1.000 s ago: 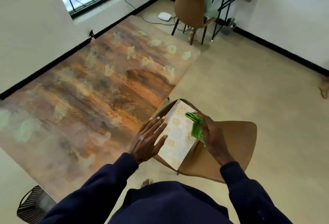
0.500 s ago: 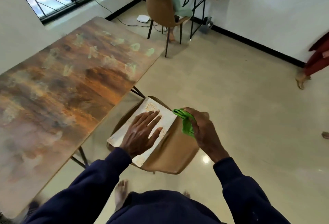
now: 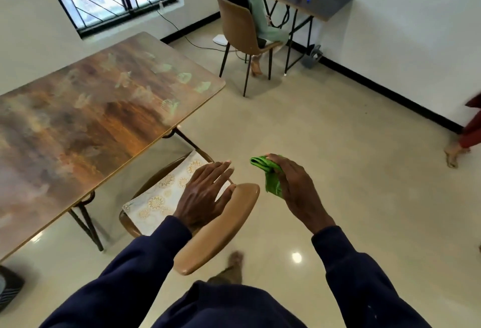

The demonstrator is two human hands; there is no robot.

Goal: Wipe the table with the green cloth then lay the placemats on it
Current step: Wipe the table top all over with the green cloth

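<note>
Left hand lay flat, fingers straight, on placemats stacked on chair beside table, probably pinning them before pickup. Right hand clutched bunched cloth off to side, seemingly ready for wiping. Table had no mats yet.
</note>
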